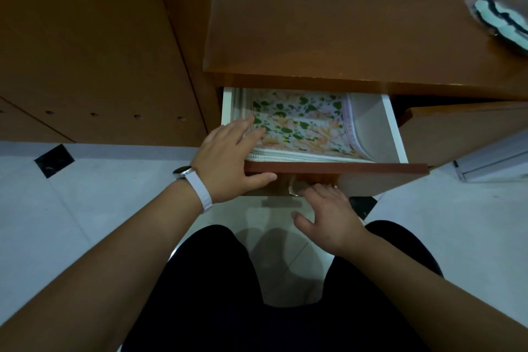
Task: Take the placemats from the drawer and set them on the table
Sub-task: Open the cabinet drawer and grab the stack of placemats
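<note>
White tile floor (pixel 57 208), brown wooden table (pixel 328 37) with its drawer (pixel 397 134) pulled out. Floral placemats (pixel 303 123) lie stacked flat inside, filling the drawer's left part, directly ahead of the left hand (pixel 228 157). Stack's long axis looks roughly left-right; near edge sits against the drawer front.

Left hand is nearer: fingers fairly straight, spread, resting on the stack's left edge, thumb on the drawer front, nothing gripped. Right hand (pixel 328 214) is lower, below the drawer front by the handle (pixel 294 188), fingers loose, holding nothing. Judging from this, the left hand takes first grip and the right must come up over the front.
</note>
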`<state>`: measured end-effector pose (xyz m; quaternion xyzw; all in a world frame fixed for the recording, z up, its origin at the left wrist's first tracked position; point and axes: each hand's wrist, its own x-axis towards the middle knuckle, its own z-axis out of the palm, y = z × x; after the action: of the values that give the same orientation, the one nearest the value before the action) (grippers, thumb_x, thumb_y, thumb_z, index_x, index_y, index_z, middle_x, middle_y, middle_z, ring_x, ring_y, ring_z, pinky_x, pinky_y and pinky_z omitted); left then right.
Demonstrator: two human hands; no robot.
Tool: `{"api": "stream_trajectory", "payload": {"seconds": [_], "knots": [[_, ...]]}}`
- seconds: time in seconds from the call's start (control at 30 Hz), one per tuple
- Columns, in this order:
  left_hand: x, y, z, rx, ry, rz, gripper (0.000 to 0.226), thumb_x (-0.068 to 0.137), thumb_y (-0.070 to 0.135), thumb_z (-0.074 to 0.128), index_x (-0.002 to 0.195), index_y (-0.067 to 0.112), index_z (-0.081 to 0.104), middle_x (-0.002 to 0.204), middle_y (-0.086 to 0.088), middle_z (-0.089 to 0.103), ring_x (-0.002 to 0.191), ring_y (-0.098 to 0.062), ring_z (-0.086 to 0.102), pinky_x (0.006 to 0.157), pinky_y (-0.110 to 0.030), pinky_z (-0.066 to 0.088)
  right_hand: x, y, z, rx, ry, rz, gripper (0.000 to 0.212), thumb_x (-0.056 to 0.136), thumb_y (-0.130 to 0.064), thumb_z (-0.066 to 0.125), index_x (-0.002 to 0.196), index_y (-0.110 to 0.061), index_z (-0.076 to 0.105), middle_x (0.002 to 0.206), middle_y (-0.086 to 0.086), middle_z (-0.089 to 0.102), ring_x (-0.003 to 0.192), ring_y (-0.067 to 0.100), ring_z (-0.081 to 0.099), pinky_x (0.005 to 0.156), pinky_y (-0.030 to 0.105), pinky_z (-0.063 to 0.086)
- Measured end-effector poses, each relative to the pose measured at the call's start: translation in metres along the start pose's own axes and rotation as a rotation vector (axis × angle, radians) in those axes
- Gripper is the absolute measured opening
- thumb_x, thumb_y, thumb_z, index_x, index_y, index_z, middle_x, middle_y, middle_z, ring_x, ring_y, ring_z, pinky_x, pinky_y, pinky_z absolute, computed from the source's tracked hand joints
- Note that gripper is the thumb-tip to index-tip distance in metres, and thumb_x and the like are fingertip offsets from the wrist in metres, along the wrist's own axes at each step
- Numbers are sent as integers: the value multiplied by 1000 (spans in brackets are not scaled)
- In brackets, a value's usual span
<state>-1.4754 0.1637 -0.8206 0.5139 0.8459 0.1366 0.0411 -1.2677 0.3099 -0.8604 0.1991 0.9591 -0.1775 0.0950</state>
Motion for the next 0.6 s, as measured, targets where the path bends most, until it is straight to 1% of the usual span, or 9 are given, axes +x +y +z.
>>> {"api": "stream_trajectory", "payload": {"seconds": [0.17,0.3,0.4,0.47,0.53,0.6], "knots": [[-6,2,4,6,1,2,87,74,80,48,143,26,42,151,-4,40,137,-26,36,113,-44,25,-8,2,4,21,22,-5,48,86,-55,51,123,-25,59,113,-4,60,107,21,53,94,35,36],[-2,-2,1,10,-22,1,87,73,82,44,141,27,45,148,-3,43,134,-25,40,113,-44,26,-3,-1,4,39,48,-11,49,85,-56,47,122,-26,59,108,-6,60,103,20,55,92,36,38],[1,-4,1,18,-21,0,88,72,83,42,140,26,46,146,-3,45,132,-24,41,113,-43,26,0,-2,-1,39,10,-29,52,86,-56,45,126,-26,57,114,-6,61,109,20,54,97,37,37],[3,-3,1,18,-16,-1,88,73,83,43,139,26,47,146,-3,46,132,-24,42,113,-43,25,-1,-6,-10,69,-9,-50,51,87,-54,47,128,-25,56,119,-5,60,114,20,53,97,38,39],[5,-2,1,7,-16,-3,86,73,82,45,139,27,47,146,-3,46,131,-24,42,112,-43,25,-2,-15,-25,109,20,-103,46,88,-49,50,126,-24,57,120,-5,60,112,20,54,91,37,46],[6,-4,-1,-41,-26,-8,83,74,80,46,140,30,46,147,0,45,132,-22,41,113,-42,23,-1,-25,-44,161,100,-158,43,88,-45,51,122,-21,61,114,-4,63,105,19,58,84,36,50]]}}
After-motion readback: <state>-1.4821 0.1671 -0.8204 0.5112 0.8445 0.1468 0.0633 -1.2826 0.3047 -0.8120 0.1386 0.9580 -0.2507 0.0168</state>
